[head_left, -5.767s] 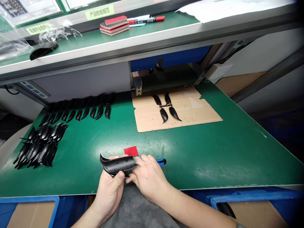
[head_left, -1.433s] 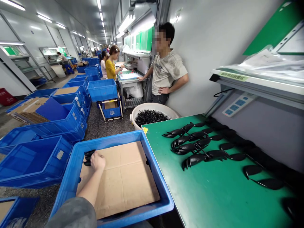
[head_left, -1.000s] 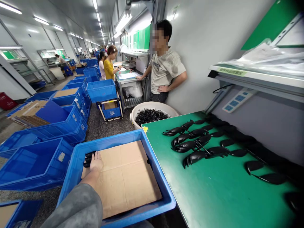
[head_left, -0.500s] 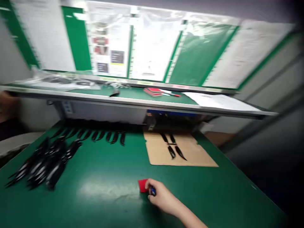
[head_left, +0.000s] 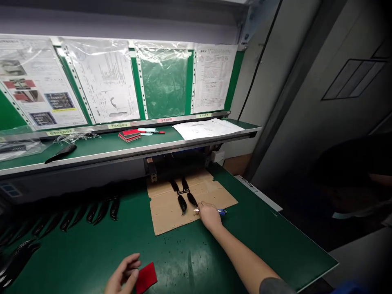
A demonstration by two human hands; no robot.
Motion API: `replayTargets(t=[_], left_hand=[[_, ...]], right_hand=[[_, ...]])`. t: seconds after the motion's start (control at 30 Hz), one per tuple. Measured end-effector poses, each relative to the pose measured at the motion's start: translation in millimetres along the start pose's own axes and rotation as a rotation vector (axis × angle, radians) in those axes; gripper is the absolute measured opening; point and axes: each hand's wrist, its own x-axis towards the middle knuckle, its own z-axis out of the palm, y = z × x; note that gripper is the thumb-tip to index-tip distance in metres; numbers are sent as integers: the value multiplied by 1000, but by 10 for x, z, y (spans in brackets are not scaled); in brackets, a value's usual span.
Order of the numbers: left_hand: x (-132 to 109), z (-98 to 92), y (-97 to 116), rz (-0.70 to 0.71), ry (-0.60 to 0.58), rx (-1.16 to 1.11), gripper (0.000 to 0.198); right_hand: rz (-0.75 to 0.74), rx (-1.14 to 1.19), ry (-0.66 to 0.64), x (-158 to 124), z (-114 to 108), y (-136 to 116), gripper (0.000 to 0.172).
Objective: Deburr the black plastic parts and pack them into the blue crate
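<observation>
My right hand (head_left: 210,216) rests at the edge of a cardboard sheet (head_left: 165,208) on the green bench, gripping a blue-handled cutter (head_left: 221,211) with its thin metal tip pointing left. That tip is close to a black ribbed curved plastic part (head_left: 192,199), one of several lying on the cardboard. At the lower edge of the view, my left hand (head_left: 122,272) holds nothing, its fingers apart. It sits just left of a red abrasive pad (head_left: 146,277) and may touch it.
Rows of black parts (head_left: 102,212) lie on the bench's left side, with a heap (head_left: 15,261) at the left edge. Above runs a shelf (head_left: 122,149) holding red pads, a red marker and papers. Posted documents cover the wall behind. The bench's right edge drops off.
The view has swung from the aisle and blue crates back to the bench. My right hand has moved from the red pad to the cardboard with the cutter. My left hand has come from the crate to the bench.
</observation>
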Motion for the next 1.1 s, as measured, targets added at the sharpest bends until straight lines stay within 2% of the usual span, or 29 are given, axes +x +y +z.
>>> replayTargets(t=[0.07,0.13,0.27,0.33,0.4,0.47,0.57,0.6,0.67,0.77,0.8,0.87,0.93,1.03,1.1], left_hand=[[73,284,168,-220,-85,-155,64],[104,420,297,-340,-62,-257,74],[163,477,367,-329,105,-412,82],[202,471,336,-271,237,-442,77],[224,430,303,-211,336,-451,67],[206,331,295,-142,391,-467,56],[74,62,335,-10,437,-521,44],[4,-47,350,18,424,-543,43],[-160,-256,356,47,299,-662,41],[-412,-459,293,22,29,-962,41],[-486,-485,262,-1,-20,-1041,42],[-615,-483,204,-79,-41,-1103,46],[-714,-441,165,-154,-61,-1101,48],[-809,-383,116,-207,-130,-1069,50],[-844,-370,62,-205,-158,-1072,52]], right_hand=[[-118,38,76,-188,-25,-31,20],[-236,90,146,-464,-57,-161,28],[-491,215,225,-1100,-76,-669,26],[-647,304,325,-1335,-69,-955,19],[-727,412,359,-1453,-71,-1177,16],[-688,511,238,-1458,-77,-1291,17],[-469,535,-66,-1335,-57,-1285,29],[-394,503,-149,-1284,-40,-1265,34],[-320,432,-285,-1194,3,-1257,43],[-373,423,-376,-1112,55,-1406,48],[-409,476,-400,-1098,68,-1498,50],[-470,649,-468,-1084,89,-1711,54],[-488,816,-536,-1086,106,-1910,45],[-415,943,-546,-1125,93,-2105,25],[-318,1022,-537,-1167,27,-2173,29]])
